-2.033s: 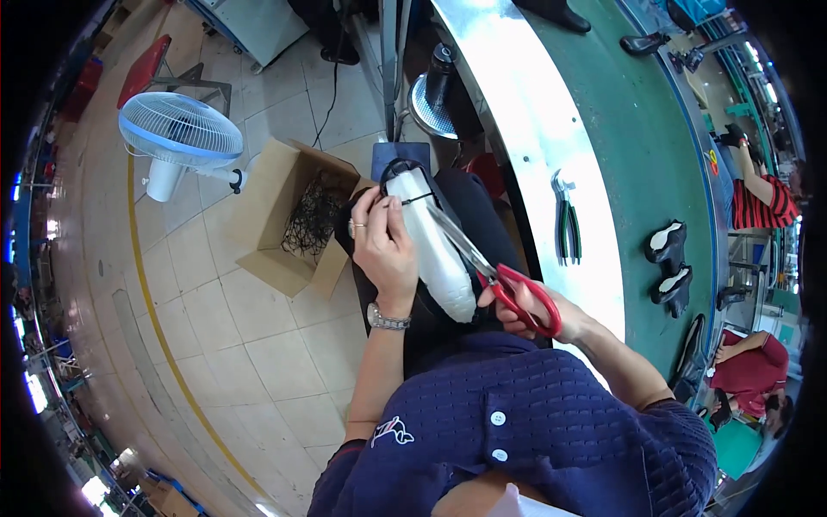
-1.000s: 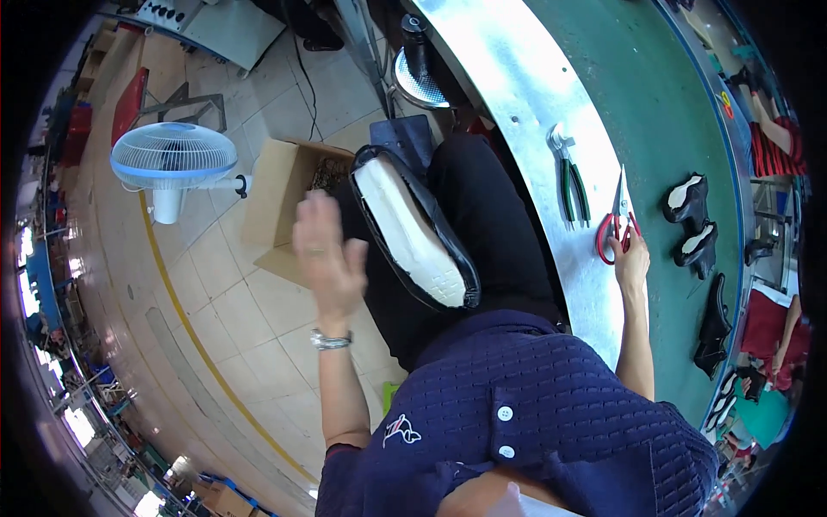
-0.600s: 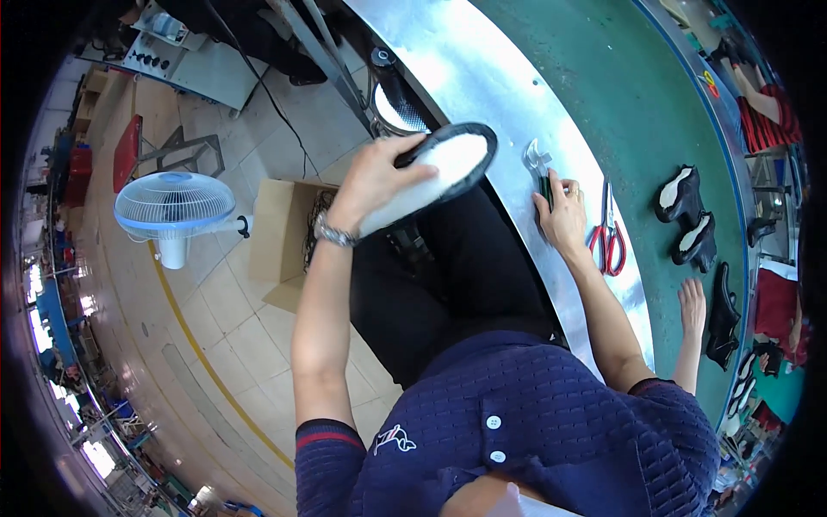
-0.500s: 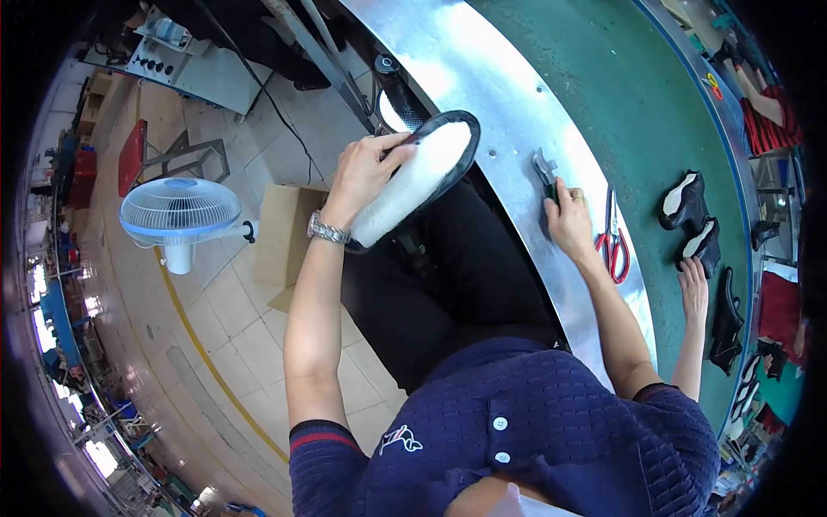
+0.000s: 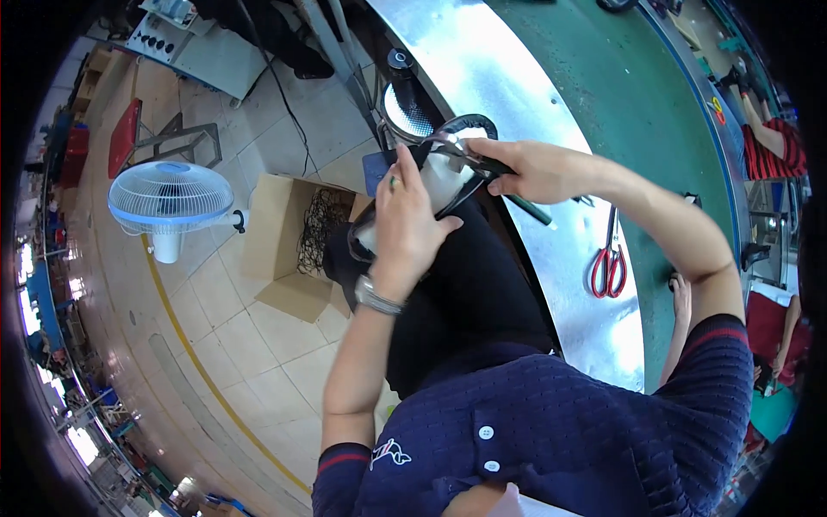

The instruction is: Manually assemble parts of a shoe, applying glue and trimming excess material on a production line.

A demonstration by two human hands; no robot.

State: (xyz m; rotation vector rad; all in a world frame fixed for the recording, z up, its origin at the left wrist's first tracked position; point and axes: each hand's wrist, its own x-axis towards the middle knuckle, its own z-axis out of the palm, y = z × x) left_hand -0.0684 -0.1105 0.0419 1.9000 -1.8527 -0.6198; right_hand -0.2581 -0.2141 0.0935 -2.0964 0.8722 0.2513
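A black shoe on a last, its white underside (image 5: 448, 183) facing up, lies tilted over my lap. My left hand (image 5: 407, 215) grips it from the near left, fingers closed along its side. In my right hand (image 5: 538, 171) are pincers (image 5: 450, 143) with a green handle sticking out below the fingers. Their metal jaws meet the shoe's black rim close to my left fingertips; whether they pinch it I cannot tell. Red-handled scissors (image 5: 608, 269) rest on the metal bench top (image 5: 594, 332), right of the shoe.
An open cardboard box (image 5: 274, 220) with tangled dark strands stands on the floor at left, beside a fan (image 5: 170, 207). A black post with a round pad (image 5: 405, 112) stands beyond the shoe. Past the bench runs a green belt (image 5: 594, 60), with another person's forearm (image 5: 679, 323) near it.
My right hand has lifted the pincers off the bench and brought them left to the shoe. The left hand has shifted its hold lower, and the shoe has turned slightly.
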